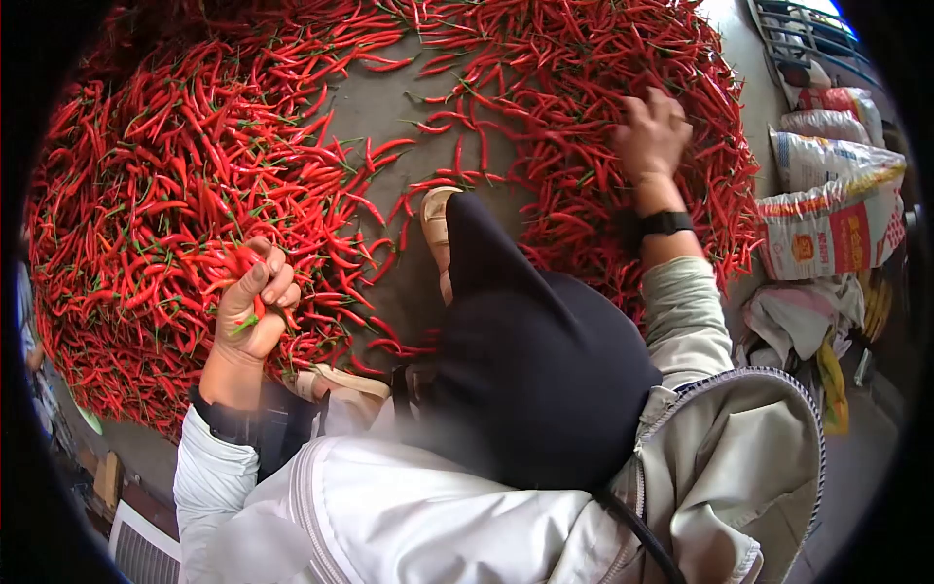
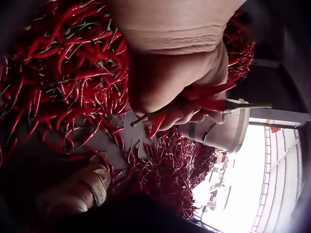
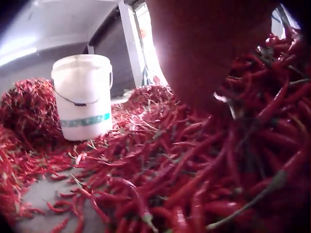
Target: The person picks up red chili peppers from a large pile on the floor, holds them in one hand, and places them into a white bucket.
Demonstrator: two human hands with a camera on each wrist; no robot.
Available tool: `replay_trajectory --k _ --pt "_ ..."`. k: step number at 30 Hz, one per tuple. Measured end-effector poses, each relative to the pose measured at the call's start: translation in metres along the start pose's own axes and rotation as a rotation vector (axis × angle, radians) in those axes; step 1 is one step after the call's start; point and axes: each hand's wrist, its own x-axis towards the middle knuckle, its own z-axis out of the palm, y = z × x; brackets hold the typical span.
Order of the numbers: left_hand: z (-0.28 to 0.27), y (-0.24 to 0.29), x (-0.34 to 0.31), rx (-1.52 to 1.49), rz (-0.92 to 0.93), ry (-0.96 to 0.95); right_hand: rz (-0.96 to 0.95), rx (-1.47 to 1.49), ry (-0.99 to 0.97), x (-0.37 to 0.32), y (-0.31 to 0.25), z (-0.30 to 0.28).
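Observation:
In the head view the left hand [image 1: 255, 302] grips a few red chilies above the left heap [image 1: 175, 175]. The left wrist view shows its fingers curled round them, with a red chili [image 2: 211, 103] and its green stem sticking out. Over the right heap of chilies [image 1: 584, 127], the right hand [image 1: 654, 136] is spread, palm down, with fingers apart and slightly blurred. The right wrist view has the right hand [image 3: 209, 48] as a dark shape close over the chilies [image 3: 184, 174]; its fingertips are hidden there.
A white bucket [image 3: 82, 99] stands among the chilies. Printed sacks [image 1: 827, 224] and a railing [image 1: 817, 39] are at the right. The person's sandalled foot [image 1: 438, 229] is on the grey floor [image 1: 389, 112] between the heaps. A white vented panel [image 1: 144, 545] lies at lower left.

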Motion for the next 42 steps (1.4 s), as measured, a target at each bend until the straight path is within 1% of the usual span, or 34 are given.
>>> replay_trajectory --k 1,2,3,4,5,7,9,10,11,13,15,17,18,19,20,21,22,23,25,26,27,29,30,31,33,35,36,37,39,40,41,42 --pt "0.002 -0.001 0.002 0.014 -0.017 -0.004 -0.108 0.247 0.046 -0.001 -0.027 -0.001" --pt "0.004 -0.002 0.004 -0.002 -0.04 0.005 -0.29 0.378 0.012 -0.005 -0.059 0.007" --pt "0.005 -0.005 0.007 0.014 -0.03 -0.025 -0.652 0.582 -0.222 -0.03 -0.13 -0.002" --pt "0.007 -0.004 0.008 0.023 -0.027 -0.021 -0.808 0.771 -0.123 -0.059 -0.167 0.02" --pt "0.009 -0.003 0.008 0.03 -0.025 -0.013 -1.021 0.957 -0.475 -0.068 -0.204 0.024" --pt "0.014 0.0 0.005 0.015 -0.009 0.011 -1.297 0.872 -0.434 -0.09 -0.239 0.035" --pt "0.018 0.004 -0.001 0.005 -0.003 0.032 -1.115 0.61 -0.634 -0.076 -0.212 0.017" --pt "0.019 0.006 -0.005 0.021 -0.001 0.058 -1.033 0.707 -0.606 -0.074 -0.204 0.025" --pt "0.02 0.007 -0.007 0.032 0.004 0.08 -1.031 0.705 -0.598 -0.065 -0.198 0.028" --pt "0.013 0.006 -0.01 0.021 0.017 0.09 -0.821 0.382 -0.603 -0.053 -0.18 0.033" --pt "0.008 0.003 -0.009 -0.012 0.026 0.099 -0.653 0.334 -0.658 -0.041 -0.141 0.052" --pt "0.009 0.0 -0.007 -0.021 0.004 0.109 -0.519 0.203 -0.554 -0.036 -0.1 0.052" --pt "0.01 -0.002 -0.006 -0.032 -0.016 0.13 -0.443 0.18 -0.49 -0.034 -0.09 0.048" --pt "0.013 -0.004 -0.003 -0.036 -0.013 0.13 -0.371 0.157 -0.425 -0.029 -0.085 0.041" --pt "0.016 -0.005 0.002 0.0 -0.011 0.168 -0.195 0.113 -0.381 -0.022 -0.084 0.038" --pt "0.019 -0.007 0.008 0.035 -0.01 0.207 -0.063 0.14 -0.329 -0.018 -0.079 0.032" --pt "0.024 -0.006 0.015 0.077 -0.001 0.321 -0.015 0.143 -0.321 -0.014 -0.077 0.025" --pt "0.021 -0.004 0.022 0.075 0.0 0.322 0.035 0.146 -0.312 -0.009 -0.076 0.02" --pt "0.011 0.001 0.035 0.002 -0.025 0.21 -0.139 0.223 -0.286 0.0 -0.09 0.01" --pt "0.012 0.003 0.039 -0.003 -0.024 0.167 -0.289 0.35 -0.273 0.003 -0.103 0.004" --pt "0.015 0.005 0.041 -0.002 -0.017 0.162 -0.476 0.426 -0.223 -0.002 -0.122 0.006" --pt "0.022 0.008 0.036 -0.007 -0.008 0.095 -0.818 0.494 -0.378 -0.01 -0.168 -0.014" --pt "0.026 0.009 0.029 -0.057 -0.003 0.064 -1.051 0.545 -0.332 -0.019 -0.189 -0.005" --pt "0.032 0.013 0.02 -0.026 0.021 0.134 -1.219 0.561 -0.527 -0.011 -0.2 -0.03" --pt "0.035 0.025 0.004 -0.067 0.055 0.079 -1.382 0.539 -0.633 0.011 -0.209 -0.075" --pt "0.028 0.041 -0.003 -0.085 0.11 0.109 -1.482 0.394 -0.633 0.046 -0.218 -0.099" --pt "0.029 0.047 -0.004 -0.097 0.171 0.162 -1.497 0.362 -0.604 0.068 -0.222 -0.118" --pt "0.029 0.054 -0.005 -0.161 0.185 0.171 -1.545 0.362 -0.582 0.078 -0.238 -0.119" --pt "0.022 0.06 -0.011 -0.188 0.238 0.223 -1.456 0.567 -0.263 0.096 -0.272 -0.12" --pt "0.021 0.063 -0.015 -0.187 0.255 0.249 -1.42 0.64 -0.171 0.095 -0.299 -0.124" --pt "0.011 0.066 -0.018 -0.195 0.267 0.267 -1.437 0.648 -0.159 0.088 -0.326 -0.133" --pt "0.002 0.07 -0.022 -0.199 0.279 0.287 -1.413 0.735 -0.064 0.077 -0.353 -0.142"
